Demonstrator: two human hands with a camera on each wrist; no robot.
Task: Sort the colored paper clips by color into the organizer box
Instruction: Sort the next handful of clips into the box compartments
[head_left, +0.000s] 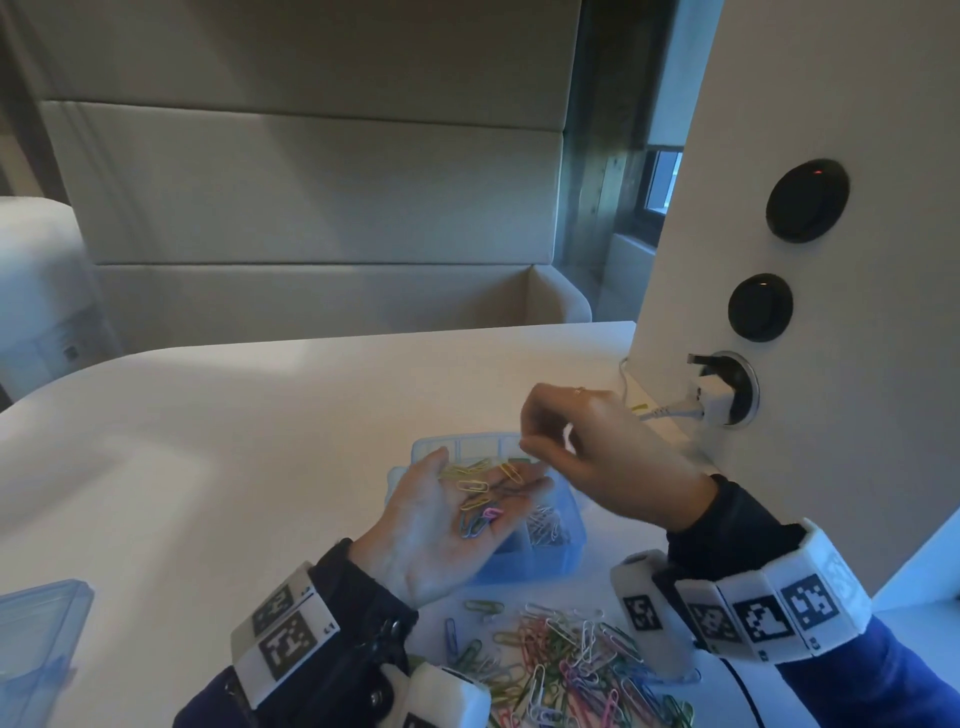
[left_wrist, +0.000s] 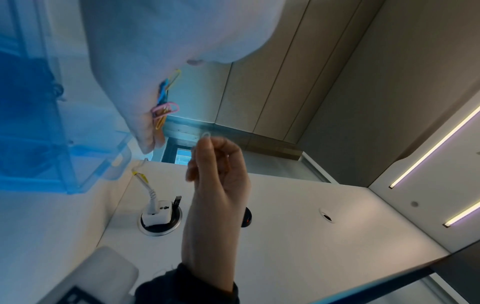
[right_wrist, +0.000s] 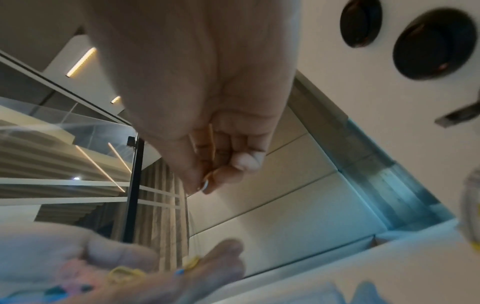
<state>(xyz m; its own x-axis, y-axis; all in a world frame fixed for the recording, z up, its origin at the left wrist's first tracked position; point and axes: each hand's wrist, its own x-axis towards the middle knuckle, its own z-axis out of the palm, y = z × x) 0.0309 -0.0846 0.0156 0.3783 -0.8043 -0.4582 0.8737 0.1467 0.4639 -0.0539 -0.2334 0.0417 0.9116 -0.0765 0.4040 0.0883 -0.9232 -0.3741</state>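
My left hand lies palm up over the blue organizer box, with several paper clips resting on it: yellow, blue and pink. Those clips also show in the left wrist view. My right hand hovers just above the left fingertips and the box, pinching one small paper clip between thumb and fingertips; this clip looks pale, its colour unclear. One box compartment holds white clips. A loose pile of mixed clips lies on the table near me.
A white pillar at the right carries round sockets, with a white plug and cable close behind my right hand. A clear blue lid sits at the table's left edge. White table stretches behind the box.
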